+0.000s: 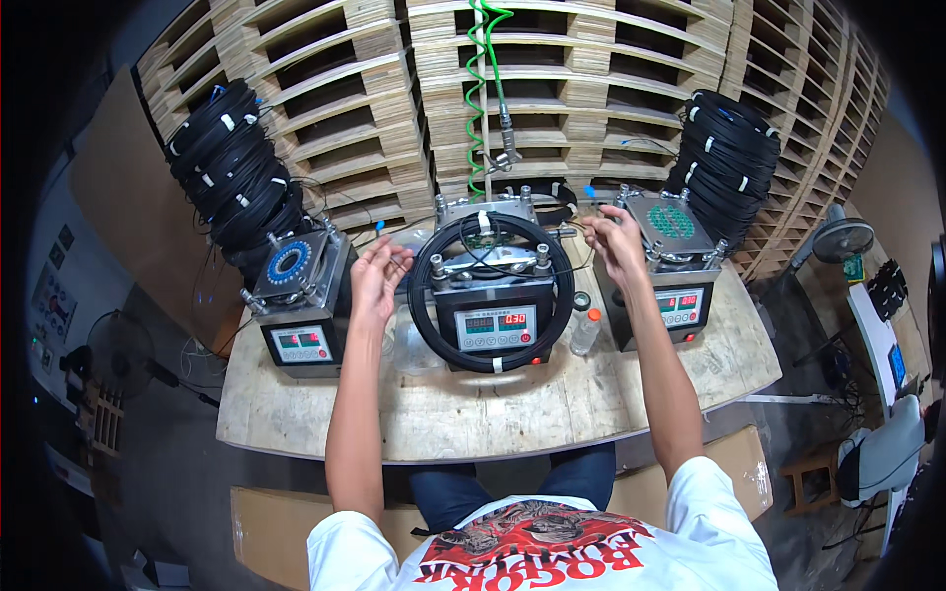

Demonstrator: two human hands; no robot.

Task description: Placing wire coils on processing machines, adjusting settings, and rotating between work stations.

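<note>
Presently listed: one black cable coil (416,295), white-tied, upright before the middle machine (493,285), its ring framing the display; what supports it cannot be told. Left hand (378,279): beside the coil's left, fingers half curled, a blue tip (379,227) just above; whether the grip holds anything cannot be told. Right hand (615,241): beyond the coil's right, fingertips drawn together near a thin strand (591,259) and another blue tip (589,191); a firm pinch cannot be confirmed. Flanking, on the table (473,424): left machine (296,317), right machine (680,281), orange-capped bottle (585,335). Step in hand, by judgement: sorting the coil's loose ends, one to each side. Next move, likewise judged, calls for a light fingertip pinch and slack in the strand, the coil left undisturbed.
</note>
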